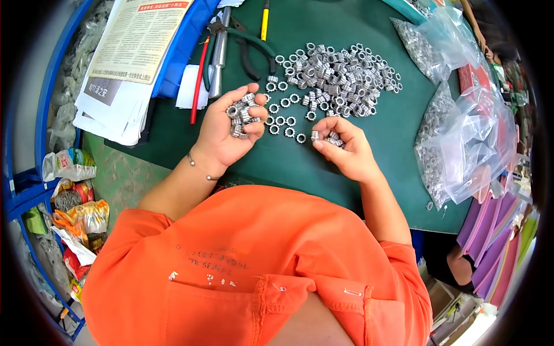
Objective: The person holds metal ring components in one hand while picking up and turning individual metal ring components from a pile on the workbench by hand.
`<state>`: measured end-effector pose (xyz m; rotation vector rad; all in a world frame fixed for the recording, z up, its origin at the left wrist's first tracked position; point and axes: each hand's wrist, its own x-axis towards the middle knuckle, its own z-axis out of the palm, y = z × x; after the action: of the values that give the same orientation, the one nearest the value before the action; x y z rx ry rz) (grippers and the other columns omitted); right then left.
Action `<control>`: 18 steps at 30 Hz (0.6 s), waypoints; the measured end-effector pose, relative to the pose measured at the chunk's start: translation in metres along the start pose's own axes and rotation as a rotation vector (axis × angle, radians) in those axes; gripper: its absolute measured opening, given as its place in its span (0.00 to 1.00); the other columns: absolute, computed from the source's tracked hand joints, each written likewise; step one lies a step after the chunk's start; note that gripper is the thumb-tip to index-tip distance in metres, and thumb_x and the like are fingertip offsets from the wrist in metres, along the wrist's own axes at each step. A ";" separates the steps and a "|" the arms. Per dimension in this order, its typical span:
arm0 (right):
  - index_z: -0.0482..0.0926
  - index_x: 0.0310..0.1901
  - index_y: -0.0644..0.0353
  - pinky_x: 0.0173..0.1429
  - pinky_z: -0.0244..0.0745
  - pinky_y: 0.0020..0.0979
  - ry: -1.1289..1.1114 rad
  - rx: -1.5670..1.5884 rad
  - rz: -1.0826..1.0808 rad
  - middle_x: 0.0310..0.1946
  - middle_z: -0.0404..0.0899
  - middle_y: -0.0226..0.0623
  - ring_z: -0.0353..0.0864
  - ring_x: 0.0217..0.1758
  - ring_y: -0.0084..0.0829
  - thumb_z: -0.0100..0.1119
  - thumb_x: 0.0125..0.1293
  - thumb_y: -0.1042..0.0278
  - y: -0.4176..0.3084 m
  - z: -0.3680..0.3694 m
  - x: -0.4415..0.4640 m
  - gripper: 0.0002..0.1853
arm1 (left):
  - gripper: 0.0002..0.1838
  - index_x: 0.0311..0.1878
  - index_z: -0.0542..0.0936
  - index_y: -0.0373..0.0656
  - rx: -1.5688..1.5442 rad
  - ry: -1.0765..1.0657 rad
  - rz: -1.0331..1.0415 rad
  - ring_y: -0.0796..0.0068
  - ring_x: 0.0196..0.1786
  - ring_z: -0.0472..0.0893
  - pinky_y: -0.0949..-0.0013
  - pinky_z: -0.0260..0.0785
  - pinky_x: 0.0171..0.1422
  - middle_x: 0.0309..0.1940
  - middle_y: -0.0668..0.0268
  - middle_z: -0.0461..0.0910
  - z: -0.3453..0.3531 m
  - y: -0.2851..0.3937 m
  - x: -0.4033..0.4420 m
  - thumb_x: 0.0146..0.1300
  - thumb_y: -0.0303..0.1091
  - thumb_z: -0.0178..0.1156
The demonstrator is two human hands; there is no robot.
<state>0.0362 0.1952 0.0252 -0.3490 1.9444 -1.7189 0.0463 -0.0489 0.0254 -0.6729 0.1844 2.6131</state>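
Note:
In my left hand (228,127), palm up with the fingers curled, lies a cluster of small toothed metal rings (242,115). My right hand (346,150) pinches one ring (315,135) between thumb and forefinger, and a few more rings (333,139) show under its curled fingers. Just beyond both hands, a large heap of the same silvery rings (337,78) is piled on the green tabletop (277,164). Several loose rings (280,120) lie flat between the heap and my left hand.
Pliers (245,49), a red pen (199,81), a metal rod (219,63) and a yellow pen (265,20) lie at the back left. Papers (121,63) lean on a blue bin (184,49). Plastic bags of rings (435,138) line the right side. Another person's arm (473,26) shows at top right.

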 end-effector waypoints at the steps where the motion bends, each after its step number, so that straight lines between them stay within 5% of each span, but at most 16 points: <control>1: 0.74 0.40 0.62 0.27 0.67 0.23 0.010 -0.002 0.006 0.34 0.77 0.32 0.73 0.28 0.20 0.60 0.58 0.75 -0.002 -0.002 -0.003 0.09 | 0.07 0.44 0.69 0.44 0.000 -0.001 0.006 0.77 0.31 0.70 0.78 0.61 0.22 0.36 0.64 0.69 -0.001 0.000 0.001 0.68 0.34 0.46; 3: 0.71 0.42 0.61 0.23 0.62 0.19 -0.111 0.462 0.185 0.34 0.77 0.34 0.71 0.24 0.20 0.60 0.57 0.77 -0.006 -0.006 -0.008 0.12 | 0.07 0.44 0.70 0.44 0.009 -0.017 0.013 0.77 0.31 0.70 0.77 0.62 0.22 0.36 0.64 0.69 -0.001 -0.001 0.003 0.67 0.34 0.46; 5: 0.69 0.45 0.61 0.19 0.57 0.16 -0.120 0.490 0.181 0.35 0.77 0.40 0.70 0.21 0.21 0.57 0.58 0.75 0.004 -0.010 -0.011 0.14 | 0.07 0.44 0.69 0.44 -0.008 -0.043 -0.005 0.75 0.31 0.71 0.77 0.61 0.23 0.36 0.63 0.71 -0.004 -0.001 0.007 0.65 0.33 0.49; 8: 0.69 0.45 0.62 0.15 0.56 0.19 -0.281 1.014 -0.007 0.34 0.77 0.50 0.71 0.21 0.26 0.52 0.59 0.69 0.010 -0.012 -0.008 0.13 | 0.07 0.44 0.70 0.44 -0.026 -0.036 -0.034 0.75 0.31 0.72 0.76 0.62 0.23 0.36 0.63 0.71 0.000 -0.003 0.006 0.66 0.33 0.48; 11: 0.76 0.35 0.62 0.17 0.58 0.19 0.057 0.209 0.174 0.31 0.78 0.40 0.72 0.21 0.22 0.58 0.59 0.72 -0.003 -0.013 -0.006 0.04 | 0.07 0.43 0.70 0.44 -0.017 -0.013 -0.031 0.76 0.31 0.72 0.76 0.62 0.24 0.35 0.64 0.71 -0.001 -0.003 0.006 0.66 0.34 0.49; 12: 0.78 0.31 0.61 0.22 0.66 0.24 0.157 -0.112 -0.021 0.29 0.78 0.34 0.76 0.23 0.26 0.60 0.57 0.75 -0.002 -0.004 0.002 0.01 | 0.07 0.43 0.70 0.44 -0.017 -0.009 -0.027 0.76 0.31 0.72 0.76 0.62 0.24 0.35 0.64 0.71 -0.001 -0.004 0.006 0.66 0.34 0.49; 13: 0.78 0.31 0.61 0.22 0.66 0.24 0.155 -0.108 -0.019 0.29 0.78 0.34 0.76 0.23 0.26 0.60 0.57 0.75 -0.001 0.002 0.007 0.01 | 0.07 0.43 0.70 0.44 -0.016 -0.022 -0.031 0.76 0.31 0.72 0.76 0.62 0.24 0.35 0.64 0.71 -0.001 -0.004 0.007 0.66 0.34 0.49; 15: 0.79 0.34 0.59 0.30 0.72 0.30 0.273 -0.955 -0.354 0.28 0.77 0.34 0.77 0.27 0.34 0.61 0.55 0.74 -0.002 0.010 0.016 0.04 | 0.07 0.43 0.70 0.44 -0.015 -0.038 -0.034 0.76 0.31 0.72 0.76 0.62 0.24 0.35 0.64 0.71 0.000 -0.007 0.008 0.66 0.34 0.49; 18: 0.79 0.33 0.58 0.33 0.73 0.34 0.298 -0.935 -0.328 0.28 0.76 0.35 0.77 0.28 0.38 0.62 0.52 0.75 -0.003 0.015 0.018 0.05 | 0.08 0.44 0.70 0.44 -0.010 -0.014 -0.028 0.77 0.31 0.70 0.77 0.61 0.22 0.36 0.64 0.69 0.004 -0.011 0.005 0.67 0.35 0.46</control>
<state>0.0285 0.1728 0.0234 -0.8021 2.9665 -0.9295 0.0455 -0.0365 0.0268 -0.6559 0.1572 2.5930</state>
